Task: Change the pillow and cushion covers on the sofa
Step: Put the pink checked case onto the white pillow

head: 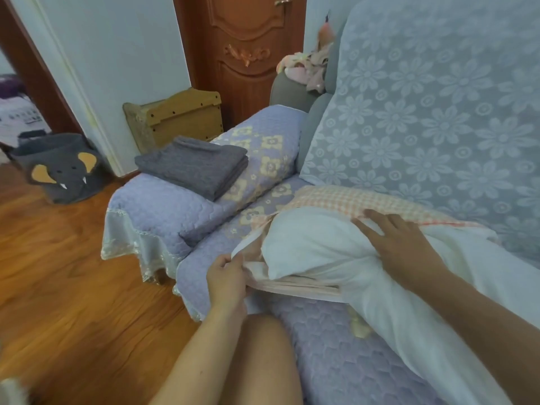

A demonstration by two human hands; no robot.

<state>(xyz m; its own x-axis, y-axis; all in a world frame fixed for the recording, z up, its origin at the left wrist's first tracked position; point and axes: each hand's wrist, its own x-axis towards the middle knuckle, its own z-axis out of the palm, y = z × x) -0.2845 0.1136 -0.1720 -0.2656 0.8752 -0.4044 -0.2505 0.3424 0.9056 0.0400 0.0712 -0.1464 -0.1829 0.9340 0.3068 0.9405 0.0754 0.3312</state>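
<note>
White pillow (315, 247) lies across the sofa seat (336, 346) at centre right of the frame, its far end half inside a pink checked cover (365, 201). The left hand (226, 277), low centre, pinches the cover's open edge in a narrow grip, while the right hand (400, 247) presses flat on the pillow, fingers spread wide. Folded grey covers (193, 166) sit on the armrest (163, 211), upper left of centre.

A grey elephant-faced basket (60, 168) sits on the wooden floor (73, 287) — near a white door frame. Beyond it, a pale wooden box (178, 116) leans beside a carved brown door (239, 51).
</note>
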